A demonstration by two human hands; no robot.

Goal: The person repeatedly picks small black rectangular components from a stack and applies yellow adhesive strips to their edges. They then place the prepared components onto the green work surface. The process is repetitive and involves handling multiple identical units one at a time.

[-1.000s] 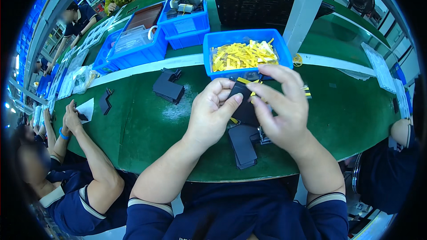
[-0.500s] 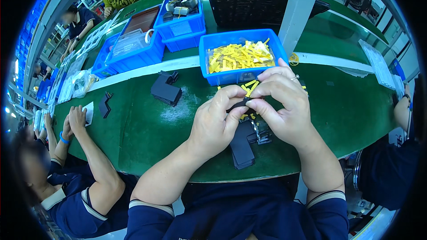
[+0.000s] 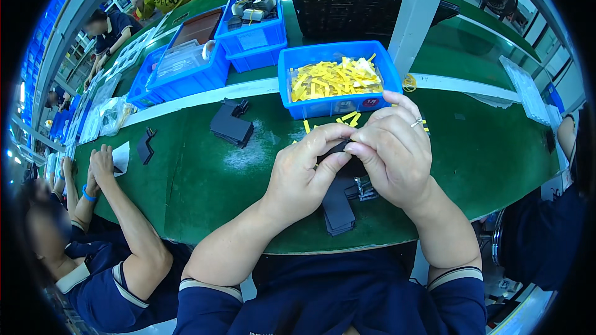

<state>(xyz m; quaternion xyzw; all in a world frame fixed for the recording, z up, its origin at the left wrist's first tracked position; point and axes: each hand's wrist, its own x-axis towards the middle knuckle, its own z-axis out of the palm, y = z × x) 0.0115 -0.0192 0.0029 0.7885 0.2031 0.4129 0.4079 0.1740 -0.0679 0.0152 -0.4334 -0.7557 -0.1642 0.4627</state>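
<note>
One blue bin of strips holds yellow strips too many and overlapped to count. In front of that bin lie at least four loose strips, one held dark piece and one black stack, its layers unclear. To its left are two other black groups and at least three more blue bins. Behind it stands one black panel; to its right, one post.

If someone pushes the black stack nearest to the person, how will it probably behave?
The black stack may slide apart, since its layered edges look slightly uneven. It is unlikely to roll, because it lies flat. Each layer looks thin, so probably light.
</note>
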